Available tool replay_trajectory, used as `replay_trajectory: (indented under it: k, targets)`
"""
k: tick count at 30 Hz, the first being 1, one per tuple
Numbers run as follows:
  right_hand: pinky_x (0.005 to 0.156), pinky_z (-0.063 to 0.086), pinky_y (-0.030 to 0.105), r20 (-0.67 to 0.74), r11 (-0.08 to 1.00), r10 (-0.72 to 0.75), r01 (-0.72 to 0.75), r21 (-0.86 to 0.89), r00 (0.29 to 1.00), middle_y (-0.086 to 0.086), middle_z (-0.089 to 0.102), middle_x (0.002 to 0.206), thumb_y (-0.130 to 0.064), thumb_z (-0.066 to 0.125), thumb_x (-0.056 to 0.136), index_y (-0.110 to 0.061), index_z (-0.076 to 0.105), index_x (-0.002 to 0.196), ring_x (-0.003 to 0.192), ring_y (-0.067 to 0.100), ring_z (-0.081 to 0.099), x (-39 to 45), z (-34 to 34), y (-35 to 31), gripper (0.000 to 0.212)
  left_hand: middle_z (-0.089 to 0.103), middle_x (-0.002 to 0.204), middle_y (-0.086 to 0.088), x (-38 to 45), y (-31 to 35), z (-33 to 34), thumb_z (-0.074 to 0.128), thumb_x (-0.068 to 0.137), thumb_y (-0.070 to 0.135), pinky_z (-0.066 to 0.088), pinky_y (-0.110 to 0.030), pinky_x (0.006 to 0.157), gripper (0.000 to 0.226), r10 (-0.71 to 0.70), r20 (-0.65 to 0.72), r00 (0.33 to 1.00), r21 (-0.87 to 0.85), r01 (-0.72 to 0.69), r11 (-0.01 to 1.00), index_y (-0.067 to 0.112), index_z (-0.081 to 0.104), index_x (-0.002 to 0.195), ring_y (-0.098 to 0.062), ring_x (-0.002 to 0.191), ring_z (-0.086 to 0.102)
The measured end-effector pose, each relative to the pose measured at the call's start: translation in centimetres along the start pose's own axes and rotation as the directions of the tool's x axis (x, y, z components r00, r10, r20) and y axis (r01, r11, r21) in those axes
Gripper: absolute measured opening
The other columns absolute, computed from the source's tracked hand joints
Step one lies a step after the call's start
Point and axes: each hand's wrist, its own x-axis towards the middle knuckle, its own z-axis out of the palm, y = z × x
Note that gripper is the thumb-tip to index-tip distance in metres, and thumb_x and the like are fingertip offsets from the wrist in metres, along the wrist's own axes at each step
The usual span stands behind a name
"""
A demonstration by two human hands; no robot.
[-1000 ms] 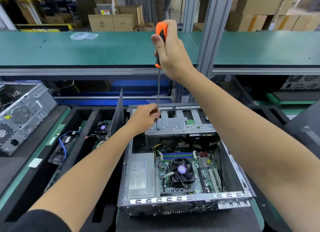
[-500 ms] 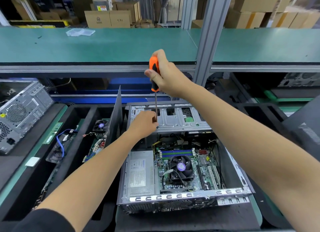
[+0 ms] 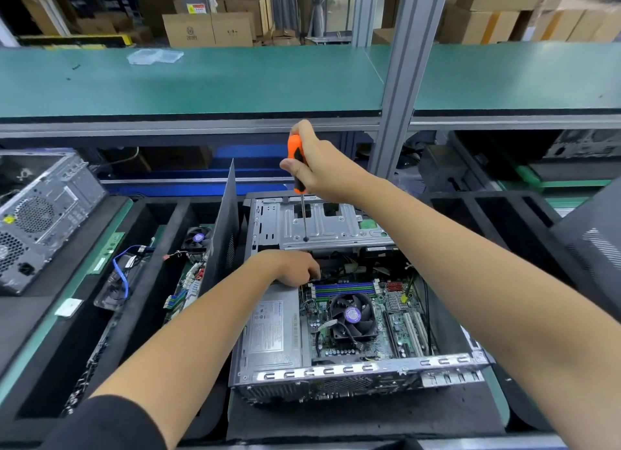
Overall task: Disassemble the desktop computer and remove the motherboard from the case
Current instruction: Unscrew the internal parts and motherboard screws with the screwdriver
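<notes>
Head view: the open computer case (image 3: 356, 372) lies on the surface, its motherboard (image 3: 363, 318) inside. Your right hand (image 3: 322, 170) grasps the orange screwdriver (image 3: 297, 162), tip on the drive cage (image 3: 322, 227); your left hand (image 3: 292, 268), fingers curled, reaches beside the motherboard.

Green shelf (image 3: 235, 83): clear plastic tray (image 3: 155, 56) on it, cardboard boxes (image 3: 208, 29) behind, second grey case (image 3: 43, 214) below-left.

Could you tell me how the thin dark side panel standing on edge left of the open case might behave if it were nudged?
The side panel stands nearly upright on its edge, so it would probably tip easily. It looks like thin flat sheet, so likely light and slightly flexible. It would probably fall onto the removed board beside it.
</notes>
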Motion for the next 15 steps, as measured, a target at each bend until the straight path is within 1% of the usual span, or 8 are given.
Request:
replay_trajectory:
  k: [6,8,9,10,11,12,13,15]
  targets:
    - [0.052,0.038,0.028,-0.074,0.999,-0.050,0.051,0.017,0.996,0.005,0.053,0.068,-0.029,0.049,0.100,-0.014,0.032,0.116,0.057,0.018,0.053,0.0,-0.9,-0.5,0.028,0.032,0.153,-0.011,1.8,-1.4,0.9,0.035,0.089,0.002,0.030,-0.036,0.110,0.058,-0.130,0.048,0.990,0.010,0.130,0.991,0.010,0.036,0.146,-0.026,0.137,0.035]
    - [0.053,0.039,0.028,-0.073,0.997,-0.066,0.068,0.028,0.995,0.007,0.055,0.068,-0.027,0.049,0.100,-0.013,0.032,0.116,0.058,0.020,0.054,0.0,-1.2,-0.5,0.027,0.037,0.149,-0.016,2.5,-1.6,1.4,0.037,0.088,0.002,0.040,-0.034,0.097,0.057,-0.186,0.065,0.980,0.003,0.186,0.983,0.006,0.034,0.145,-0.027,0.120,0.048]
    - [0.054,0.041,0.031,-0.069,0.997,-0.068,0.070,0.032,0.995,0.010,0.056,0.069,-0.026,0.049,0.100,-0.012,0.032,0.117,0.060,0.023,0.055,0.0,-1.2,-0.5,0.028,0.049,0.134,-0.018,3.0,-1.5,1.6,0.039,0.087,0.001,0.044,-0.032,0.079,0.046,-0.209,0.076,0.975,-0.013,0.210,0.978,0.004,0.045,0.133,-0.025,0.096,0.054]
    - [0.058,0.044,0.035,-0.064,0.997,-0.068,0.070,0.035,0.996,0.013,0.058,0.072,-0.026,0.049,0.100,-0.011,0.032,0.118,0.063,0.028,0.057,0.0,-1.2,-0.5,0.029,0.056,0.107,-0.017,3.5,-1.2,1.8,0.040,0.087,0.000,0.038,-0.029,0.062,0.026,-0.225,0.081,0.971,-0.002,0.226,0.974,0.003,0.054,0.108,-0.021,0.071,0.047]
    - [0.060,0.045,0.037,-0.065,0.997,-0.069,0.071,0.035,0.996,0.016,0.059,0.074,-0.026,0.049,0.100,-0.010,0.032,0.119,0.065,0.031,0.058,0.0,-1.2,-0.4,0.029,0.048,0.081,-0.011,3.9,-1.0,1.8,0.040,0.086,-0.001,0.028,-0.027,0.053,0.015,-0.234,0.080,0.969,0.022,0.233,0.972,0.010,0.049,0.081,-0.017,0.058,0.034]
    - [0.060,0.045,0.037,-0.071,0.997,-0.071,0.074,0.033,0.995,0.016,0.059,0.074,-0.026,0.049,0.100,-0.010,0.032,0.119,0.067,0.032,0.058,0.0,-1.2,-0.4,0.030,0.035,0.069,-0.006,4.1,-0.8,1.8,0.040,0.086,-0.001,0.020,-0.026,0.050,0.025,-0.263,0.089,0.961,0.028,0.262,0.965,0.016,0.037,0.068,-0.015,0.053,0.023]
    - [0.059,0.045,0.037,-0.082,0.996,-0.077,0.080,0.028,0.994,0.015,0.057,0.074,-0.026,0.049,0.100,-0.010,0.032,0.120,0.067,0.033,0.058,0.0,-1.2,-0.3,0.031,0.028,0.066,-0.004,4.0,-0.6,1.7,0.040,0.086,-0.001,0.018,-0.027,0.049,0.029,-0.284,0.099,0.954,0.058,0.279,0.958,0.017,0.031,0.065,-0.015,0.053,0.020]
    - [0.058,0.045,0.037,-0.103,0.995,-0.097,0.099,0.021,0.990,0.015,0.056,0.074,-0.027,0.049,0.100,-0.009,0.032,0.121,0.066,0.032,0.057,-0.1,-1.4,-0.3,0.032,0.038,0.072,-0.006,3.8,-0.9,1.7,0.040,0.089,0.001,0.025,-0.026,0.051,0.016,-0.314,0.092,0.945,0.076,0.307,0.949,0.010,0.046,0.077,-0.015,0.057,0.030]
